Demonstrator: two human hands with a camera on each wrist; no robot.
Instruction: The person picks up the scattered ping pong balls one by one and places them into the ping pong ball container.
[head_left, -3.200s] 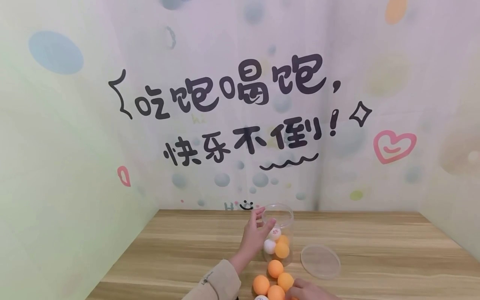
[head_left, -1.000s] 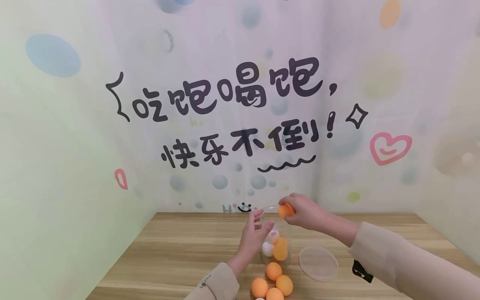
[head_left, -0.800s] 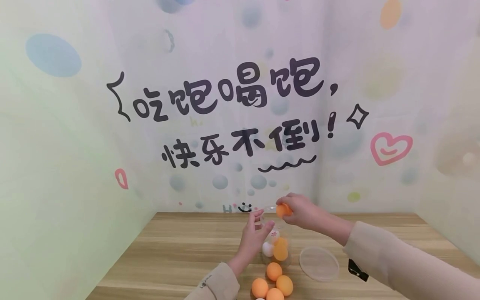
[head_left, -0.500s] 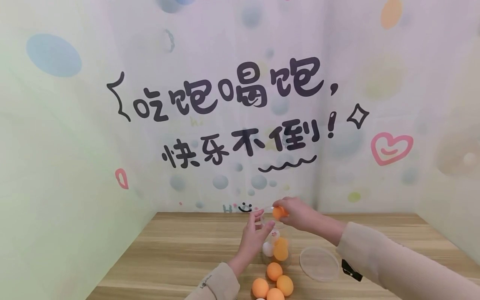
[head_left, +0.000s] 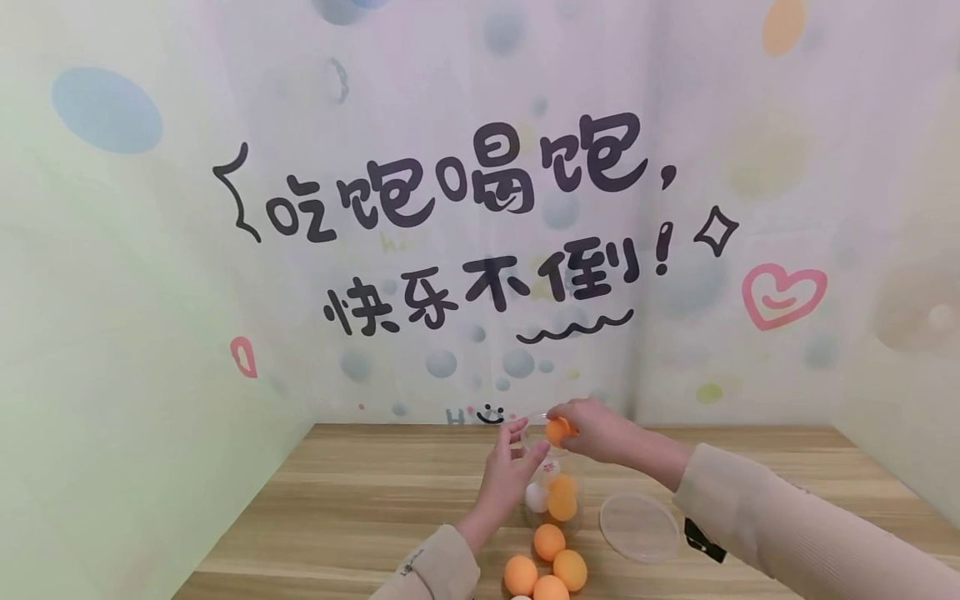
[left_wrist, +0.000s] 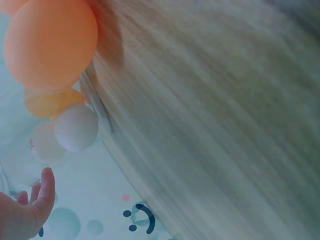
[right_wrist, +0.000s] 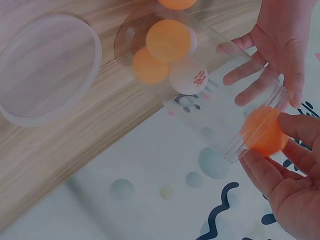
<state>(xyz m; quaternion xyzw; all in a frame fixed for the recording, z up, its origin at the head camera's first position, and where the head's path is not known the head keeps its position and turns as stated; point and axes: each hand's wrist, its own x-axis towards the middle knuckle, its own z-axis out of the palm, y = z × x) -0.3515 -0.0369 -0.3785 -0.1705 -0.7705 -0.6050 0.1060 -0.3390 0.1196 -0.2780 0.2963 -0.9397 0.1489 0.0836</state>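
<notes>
A clear plastic jar (right_wrist: 215, 117) stands on the table with two orange balls (right_wrist: 169, 41) and two white table tennis balls (left_wrist: 76, 127) inside, one bearing red print. My left hand (head_left: 510, 475) holds the jar near its rim, thumb on the near side and fingers behind. At the jar's mouth, my right hand (head_left: 600, 431) pinches an orange table tennis ball (right_wrist: 265, 131) between thumb and fingers; in the right wrist view the ball overlaps the threaded rim. In front of the jar, several more orange balls (head_left: 549, 542) lie on the wood.
A round clear lid (head_left: 639, 527) lies flat on the wood-grain table (head_left: 360, 492), right of the jar. Part of a white ball (head_left: 521, 597) shows at the bottom edge. A printed backdrop (head_left: 420, 367) stands behind the table. Something black (head_left: 703, 540) shows under the right sleeve.
From the loose balls at the front, my right hand has come up to the jar's mouth with an orange ball, then moved left and slightly lower. My left hand stays on the jar.
</notes>
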